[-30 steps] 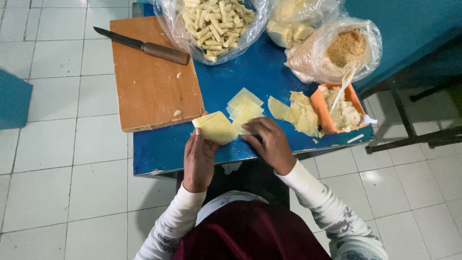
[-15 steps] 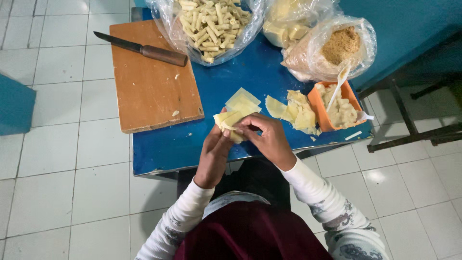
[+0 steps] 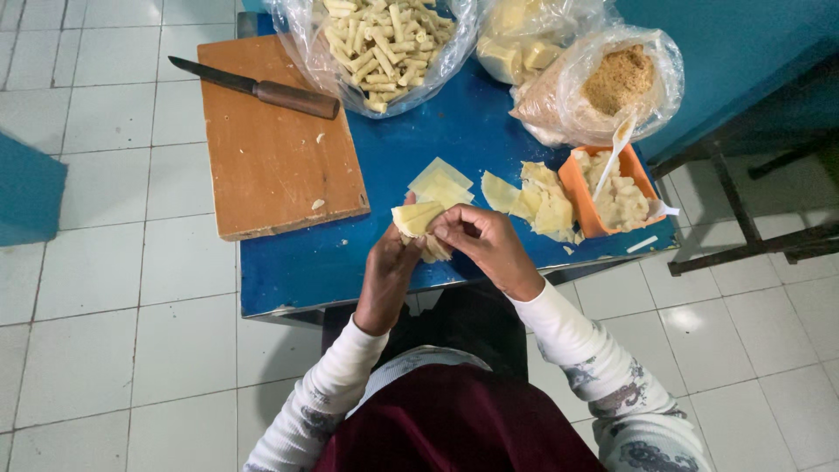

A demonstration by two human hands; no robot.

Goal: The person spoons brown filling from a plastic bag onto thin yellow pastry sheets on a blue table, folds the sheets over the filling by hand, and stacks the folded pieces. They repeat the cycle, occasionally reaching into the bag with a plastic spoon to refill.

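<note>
- Folding has gone further since the earlier frames: the pale yellow square pastry sheet (image 3: 418, 218) that lay flat at the table edge is now lifted and curled into a roll between our two hands.
- Our right hand (image 3: 483, 247) has its fingers bent tightly over the near end of the roll, thumb and forefinger pinching the dough; we judge this to be the tucking or sealing stage of the wrap.
- Our left hand (image 3: 387, 269) cups the roll from below and the side, fingers closed against it, so both hands hold the same piece.
- Whether filling sits inside the roll we cannot tell; the fingers hide it.
- Just beyond the hands, flat pale yellow pastry sheets (image 3: 441, 183) lie stacked on the blue tabletop (image 3: 297, 262), with a looser crumpled heap of sheets (image 3: 542, 203) beside them.
- Right of that heap stands an orange rectangular plastic tub of pale filling (image 3: 612, 194) with a white plastic spoon (image 3: 617, 150) leaning in it.
- Farther out sit a clear plastic bag of brown crumbs (image 3: 612, 83) and a clear plastic bag of finished pale rolls (image 3: 380, 39).
- To the left lies a brown wooden cutting board (image 3: 271, 157) with a wooden-handled knife (image 3: 258, 87) across its far end.
</note>
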